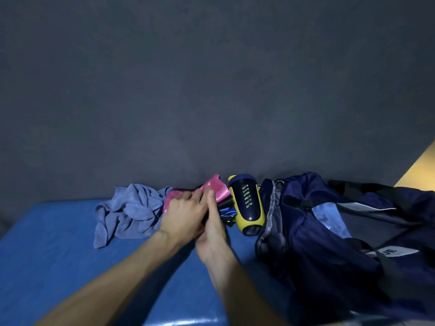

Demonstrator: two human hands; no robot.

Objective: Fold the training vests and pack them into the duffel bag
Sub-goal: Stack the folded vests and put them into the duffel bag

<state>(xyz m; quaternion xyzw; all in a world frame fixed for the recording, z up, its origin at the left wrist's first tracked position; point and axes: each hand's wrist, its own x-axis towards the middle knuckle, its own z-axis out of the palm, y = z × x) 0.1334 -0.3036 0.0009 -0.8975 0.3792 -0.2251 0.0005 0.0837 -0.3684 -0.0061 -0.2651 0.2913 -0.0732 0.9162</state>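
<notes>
Nearest surface: the glossy blue padded tabletop [58, 255] fills the foreground under my two bare forearms.
Left hand [182, 216]: I see it palm down on the shiny pink satin training vest [215, 188], fingers curled over the cloth and gripping it.
Right hand [211, 222]: it lies alongside the left, touching it, fingers stretched forward against the pink vest and the bundle beneath; they look fairly straight, pressing rather than pinching.
Vest bundle: darker black and blue vest fabric [227, 209] shows just beside and below the pink one, at the far edge of the tabletop against the grey wall [211, 78].
Neighbours: a crumpled lilac-blue cloth [128, 212] lies to the left of the hands, touching the pink vest; a yellow and navy hard-shell shin guard [246, 203] lies between the vests and the bag.
Navy fabric duffel bag [329, 222]: slumped on the right, mouth gaping toward the vests; what it holds is not visible.
Step in hand: I judge this as gathering and flattening the pink vest for folding; packing is not yet done.
Next move calls for: both hands squaring the slippery satin into a neat fold, then lifting it clear over the shin guard into the bag's mouth.
</notes>
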